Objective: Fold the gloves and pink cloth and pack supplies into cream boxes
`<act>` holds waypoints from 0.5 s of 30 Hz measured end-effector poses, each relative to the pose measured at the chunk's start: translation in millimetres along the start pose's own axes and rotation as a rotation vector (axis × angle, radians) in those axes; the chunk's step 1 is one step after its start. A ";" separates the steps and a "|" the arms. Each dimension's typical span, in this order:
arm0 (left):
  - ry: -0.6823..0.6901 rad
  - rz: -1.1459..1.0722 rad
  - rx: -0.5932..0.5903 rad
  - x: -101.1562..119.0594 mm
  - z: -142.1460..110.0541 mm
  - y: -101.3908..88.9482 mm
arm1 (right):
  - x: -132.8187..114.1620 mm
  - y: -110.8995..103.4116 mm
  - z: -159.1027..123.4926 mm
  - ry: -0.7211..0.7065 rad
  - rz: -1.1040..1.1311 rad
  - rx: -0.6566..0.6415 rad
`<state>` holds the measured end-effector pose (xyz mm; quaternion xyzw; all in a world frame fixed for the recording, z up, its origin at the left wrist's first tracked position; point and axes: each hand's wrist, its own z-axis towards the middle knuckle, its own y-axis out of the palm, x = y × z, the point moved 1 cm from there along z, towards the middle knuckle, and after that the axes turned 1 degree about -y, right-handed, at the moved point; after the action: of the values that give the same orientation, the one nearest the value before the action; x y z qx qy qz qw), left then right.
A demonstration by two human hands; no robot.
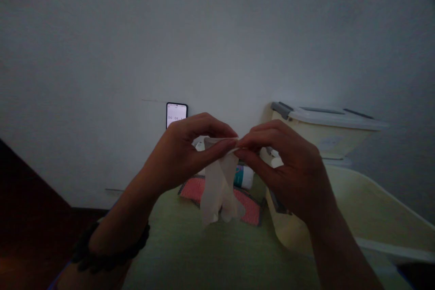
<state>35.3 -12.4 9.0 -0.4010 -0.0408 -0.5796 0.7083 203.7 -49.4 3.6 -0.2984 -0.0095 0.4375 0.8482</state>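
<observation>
A thin, whitish translucent disposable glove (217, 186) hangs limp in front of me, its fingers dangling downward. My left hand (200, 142) pinches the upper edge between thumb and fingers. From the other side, my right hand (282, 158) grips the same edge, and the fingertips of both hands almost meet there. Behind the glove, a pink cloth (249, 206) with a dark border lies on the green table (204, 253). A white bottle with a teal label (244, 176) rests just beyond the cloth, partly hidden by the glove and my right hand.
A phone (176, 115) showing a timer stands against the pale wall (217, 45). On the right are a lidded cream storage box (326, 133) and, nearer, an open cream bin (384, 208). A dark bead bracelet (112, 258) circles my left wrist.
</observation>
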 end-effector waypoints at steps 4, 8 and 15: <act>-0.030 -0.133 -0.034 -6.6 -1.6 -0.2 | 2.0 -4.7 -0.3 -0.003 -0.058 0.000; -0.045 -0.185 -0.016 -12.2 -2.0 -2.0 | 3.2 -7.1 -0.9 -0.013 -0.071 -0.016; -0.036 -0.185 -0.017 -7.0 -1.0 1.6 | 1.3 -1.2 -1.1 -0.054 -0.009 -0.048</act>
<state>34.0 -7.5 3.9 -0.4119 -0.0857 -0.6356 0.6473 205.7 -49.5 3.0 -0.3066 -0.0440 0.4410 0.8424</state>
